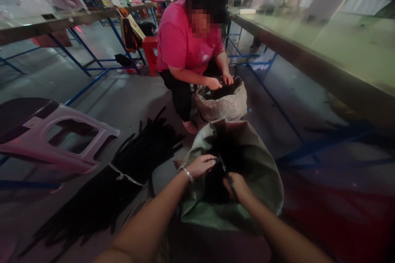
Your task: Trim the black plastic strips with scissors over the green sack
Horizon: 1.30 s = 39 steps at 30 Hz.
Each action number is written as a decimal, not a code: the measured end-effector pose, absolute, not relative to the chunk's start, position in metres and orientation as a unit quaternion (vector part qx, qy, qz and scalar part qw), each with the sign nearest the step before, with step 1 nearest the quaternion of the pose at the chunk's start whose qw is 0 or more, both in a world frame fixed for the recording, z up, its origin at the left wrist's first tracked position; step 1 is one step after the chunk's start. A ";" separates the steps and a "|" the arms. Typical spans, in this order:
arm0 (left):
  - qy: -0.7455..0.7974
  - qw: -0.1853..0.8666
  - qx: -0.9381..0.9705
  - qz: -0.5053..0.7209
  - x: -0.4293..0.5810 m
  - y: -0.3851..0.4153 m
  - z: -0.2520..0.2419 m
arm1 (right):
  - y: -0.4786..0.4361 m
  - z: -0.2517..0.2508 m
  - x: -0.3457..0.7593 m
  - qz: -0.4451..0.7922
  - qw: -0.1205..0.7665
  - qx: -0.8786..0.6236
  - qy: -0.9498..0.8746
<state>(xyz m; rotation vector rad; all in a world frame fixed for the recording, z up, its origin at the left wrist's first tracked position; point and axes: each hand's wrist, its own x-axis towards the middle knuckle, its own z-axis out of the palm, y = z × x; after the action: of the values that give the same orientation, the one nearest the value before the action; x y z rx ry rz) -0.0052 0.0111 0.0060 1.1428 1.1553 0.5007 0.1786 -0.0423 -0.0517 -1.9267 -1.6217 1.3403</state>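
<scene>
A green woven sack (247, 172) lies open on the floor in front of me, with a dark mass of black strips (220, 183) in its mouth. My left hand (200, 166), with a metal bangle on the wrist, rests on top of that mass. My right hand (235, 185) is closed around a thin dark piece (230, 181), which may be a strip or a blade. To the left of the sack, long bundles of black strips (145, 152) lie on the floor, one tied with a pale cord (125, 174).
Across from me, a crouching person in a pink shirt (188, 45) has both hands in a grey woven sack (222, 104). A pink-white plastic stool (58, 135) lies on the floor at left. Long tables on blue metal legs (308, 57) run along both sides.
</scene>
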 end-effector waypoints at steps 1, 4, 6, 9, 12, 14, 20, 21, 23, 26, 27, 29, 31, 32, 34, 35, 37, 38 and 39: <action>0.513 0.658 0.504 0.223 -0.005 0.011 0.006 | -0.042 -0.051 0.179 0.458 0.139 -0.672 -0.565; 0.515 0.655 0.498 0.238 -0.006 0.012 0.005 | -0.041 -0.047 0.180 0.452 0.124 -0.675 -0.569; 0.514 0.653 0.495 0.252 -0.006 0.013 0.003 | -0.040 -0.045 0.181 0.443 0.126 -0.662 -0.590; 0.523 0.636 0.494 0.279 -0.006 0.015 -0.001 | -0.040 -0.039 0.182 0.415 0.130 -0.637 -0.637; 0.521 0.626 0.497 0.300 -0.005 0.016 -0.004 | -0.040 -0.031 0.181 0.390 0.120 -0.623 -0.667; 0.512 0.631 0.500 0.300 -0.004 0.015 -0.003 | -0.039 -0.026 0.179 0.384 0.109 -0.620 -0.675; 0.517 0.625 0.509 0.288 -0.001 0.013 0.002 | -0.037 -0.012 0.176 0.391 0.073 -0.613 -0.683; 0.516 0.619 0.519 0.285 -0.001 0.013 0.002 | -0.036 -0.010 0.176 0.390 0.066 -0.613 -0.684; 0.509 0.611 0.539 0.278 -0.002 0.012 0.001 | -0.036 -0.007 0.177 0.385 0.053 -0.613 -0.688; 0.500 0.602 0.562 0.267 -0.002 0.010 -0.002 | -0.035 -0.006 0.177 0.376 0.033 -0.619 -0.689; 0.499 0.598 0.568 0.265 -0.002 0.010 -0.002 | -0.035 -0.006 0.176 0.373 0.029 -0.620 -0.689; 0.499 0.588 0.580 0.262 -0.002 0.010 -0.003 | -0.036 -0.005 0.176 0.374 0.024 -0.623 -0.687; 0.499 0.585 0.583 0.260 -0.002 0.010 -0.003 | -0.037 -0.004 0.175 0.375 0.021 -0.628 -0.682; 0.501 0.588 0.580 0.258 -0.002 0.010 -0.002 | -0.037 -0.003 0.174 0.375 0.021 -0.630 -0.680; 0.504 0.597 0.570 0.254 -0.003 0.010 -0.002 | -0.039 -0.002 0.173 0.371 0.027 -0.631 -0.681; 0.505 0.603 0.564 0.253 -0.003 0.010 -0.002 | -0.039 -0.002 0.173 0.370 0.031 -0.630 -0.682; 0.505 0.614 0.553 0.250 -0.003 0.011 -0.001 | -0.041 -0.003 0.172 0.372 0.042 -0.626 -0.684; 0.505 0.618 0.549 0.248 -0.003 0.011 -0.001 | -0.041 -0.004 0.172 0.373 0.045 -0.626 -0.683; 0.508 0.621 0.545 0.246 -0.003 0.011 -0.001 | -0.042 -0.006 0.172 0.375 0.050 -0.627 -0.681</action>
<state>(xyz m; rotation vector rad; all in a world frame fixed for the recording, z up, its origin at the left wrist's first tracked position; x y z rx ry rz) -0.0029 0.0114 -0.0010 1.2522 1.1671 0.5644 0.1720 -0.0419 -0.0059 -1.9083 -2.0752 1.1417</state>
